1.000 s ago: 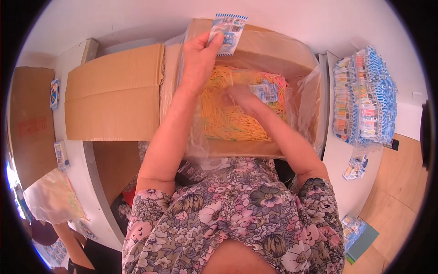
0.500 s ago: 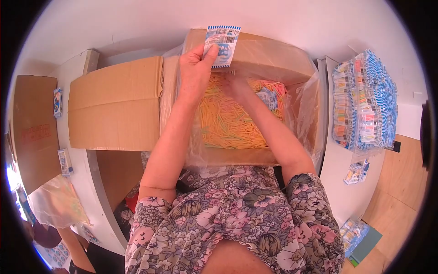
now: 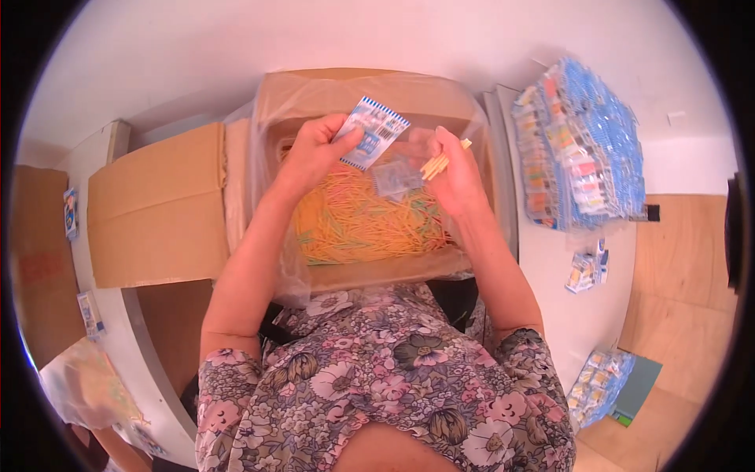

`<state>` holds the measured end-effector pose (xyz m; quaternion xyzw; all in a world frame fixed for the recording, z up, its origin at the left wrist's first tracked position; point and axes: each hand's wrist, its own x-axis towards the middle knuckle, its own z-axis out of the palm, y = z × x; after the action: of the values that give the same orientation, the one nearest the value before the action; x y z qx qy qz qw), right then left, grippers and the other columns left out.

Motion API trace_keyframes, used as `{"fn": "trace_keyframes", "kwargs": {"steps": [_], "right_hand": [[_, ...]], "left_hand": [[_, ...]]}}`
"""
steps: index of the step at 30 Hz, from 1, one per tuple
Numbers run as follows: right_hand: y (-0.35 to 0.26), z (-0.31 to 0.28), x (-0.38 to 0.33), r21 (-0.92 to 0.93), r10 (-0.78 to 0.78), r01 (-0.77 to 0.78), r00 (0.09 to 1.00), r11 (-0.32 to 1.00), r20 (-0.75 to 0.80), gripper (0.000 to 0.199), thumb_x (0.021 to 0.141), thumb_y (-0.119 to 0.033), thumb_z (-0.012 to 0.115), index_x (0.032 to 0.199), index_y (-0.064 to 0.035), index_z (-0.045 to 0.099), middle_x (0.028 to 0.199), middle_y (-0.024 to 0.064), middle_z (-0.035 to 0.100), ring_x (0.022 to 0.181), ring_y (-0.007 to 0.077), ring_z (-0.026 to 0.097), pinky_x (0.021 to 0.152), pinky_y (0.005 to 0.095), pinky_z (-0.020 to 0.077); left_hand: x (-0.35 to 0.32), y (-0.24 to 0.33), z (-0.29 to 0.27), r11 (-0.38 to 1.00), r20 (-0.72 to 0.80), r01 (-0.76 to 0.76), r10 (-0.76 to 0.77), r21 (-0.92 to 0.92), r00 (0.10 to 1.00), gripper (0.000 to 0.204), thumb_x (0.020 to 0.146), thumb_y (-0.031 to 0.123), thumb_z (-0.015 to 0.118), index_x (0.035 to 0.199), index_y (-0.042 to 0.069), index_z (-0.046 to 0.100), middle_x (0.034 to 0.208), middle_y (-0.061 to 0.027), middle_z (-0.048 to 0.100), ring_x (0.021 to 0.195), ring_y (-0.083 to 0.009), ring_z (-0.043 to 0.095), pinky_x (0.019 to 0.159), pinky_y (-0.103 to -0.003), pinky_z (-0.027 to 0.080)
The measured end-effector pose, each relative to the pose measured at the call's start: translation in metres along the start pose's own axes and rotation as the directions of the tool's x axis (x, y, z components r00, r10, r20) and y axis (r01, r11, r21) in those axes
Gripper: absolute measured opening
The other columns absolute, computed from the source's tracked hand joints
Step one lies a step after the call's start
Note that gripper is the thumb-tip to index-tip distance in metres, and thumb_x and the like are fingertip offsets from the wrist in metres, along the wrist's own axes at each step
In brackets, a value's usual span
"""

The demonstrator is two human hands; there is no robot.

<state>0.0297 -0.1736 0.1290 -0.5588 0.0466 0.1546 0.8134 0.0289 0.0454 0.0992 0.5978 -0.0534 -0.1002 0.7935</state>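
My left hand [image 3: 314,153] pinches a small flat packet [image 3: 371,140] with blue-and-white striped ends and tilts it over an open cardboard box. Beside it, my right hand [image 3: 460,173] is closed around several thin yellow sticks [image 3: 435,166], their ends poking out past the fingers. Below both hands, loose thin sticks [image 3: 370,224] in yellow, orange, pink and green fill the box. Another see-through packet [image 3: 396,181] lies on top of them. Clear plastic lines the cardboard box [image 3: 346,275] and hangs over its rim.
To the right, a big clear bag [image 3: 578,149] bulges with filled packets; a few small packets [image 3: 583,271] lie near it. Lower right is another bundle of packets [image 3: 602,385]. A box flap [image 3: 157,208] spreads leftward. At the lower left shows another person's arm [image 3: 122,448].
My right hand has come up out of the box with sticks in it. My left hand has lowered and turned the packet toward it. The view has shifted.
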Motion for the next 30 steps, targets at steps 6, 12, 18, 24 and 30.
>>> {"fn": "trace_keyframes", "kwargs": {"steps": [6,12,18,24,30], "right_hand": [[-0.003,-0.023,-0.021,0.283,0.005,0.000,1.000,0.959,-0.019,0.035,0.095,-0.027,0.042,0.115,-0.0027,0.057,0.111,0.0059,0.060,0.099,0.0156,0.054,0.088,0.0312,0.0415],[0.008,-0.042,-0.039,0.104,0.099,-0.106,0.993,0.989,0.066,0.042,0.094,-0.021,0.043,0.130,-0.0006,0.046,0.119,0.0061,0.053,0.100,0.0137,0.055,0.088,0.0276,0.0430],[0.024,-0.047,-0.058,-0.581,-0.135,0.310,0.936,0.752,0.325,0.041,0.091,-0.017,0.049,0.128,-0.0006,0.049,0.134,0.0079,0.046,0.116,0.0147,0.049,0.095,0.0278,0.0403],[0.000,-0.056,-0.084,-0.367,0.019,0.097,0.953,0.925,0.301,0.047,0.095,-0.029,0.041,0.131,0.0006,0.045,0.140,0.0105,0.041,0.129,0.0206,0.038,0.106,0.0334,0.0298],[0.001,-0.070,-0.079,-0.652,-0.287,0.538,0.841,0.534,0.459,0.046,0.097,-0.027,0.034,0.134,-0.0006,0.042,0.137,0.0128,0.043,0.131,0.0252,0.035,0.108,0.0350,0.0258]], "left_hand": [[-0.022,0.000,0.033,0.987,0.330,0.156,-0.158,0.034,0.931,0.023,0.090,0.012,0.057,0.109,0.001,0.063,0.097,-0.0011,0.066,0.088,-0.0085,0.059,0.081,-0.026,0.046],[-0.026,-0.005,0.077,0.965,0.622,0.247,-0.247,0.089,0.743,0.025,0.087,0.014,0.063,0.109,0.002,0.064,0.118,-0.0015,0.058,0.100,-0.0101,0.055,0.088,-0.029,0.044],[-0.034,-0.022,0.101,0.936,0.550,0.337,-0.231,-0.100,0.803,0.023,0.084,0.014,0.065,0.104,0.002,0.066,0.108,-0.0009,0.062,0.096,-0.0107,0.057,0.087,-0.030,0.045],[-0.048,-0.043,0.117,0.987,0.450,0.066,-0.126,0.146,0.884,0.011,0.084,0.004,0.063,0.094,0.002,0.068,0.091,-0.0012,0.065,0.087,-0.0095,0.059,0.080,-0.025,0.046],[-0.048,-0.049,0.115,0.971,0.444,-0.082,-0.027,0.225,0.896,0.006,0.082,0.000,0.064,0.088,-0.001,0.066,0.085,-0.0035,0.065,0.083,-0.0101,0.059,0.074,-0.025,0.046]]}}
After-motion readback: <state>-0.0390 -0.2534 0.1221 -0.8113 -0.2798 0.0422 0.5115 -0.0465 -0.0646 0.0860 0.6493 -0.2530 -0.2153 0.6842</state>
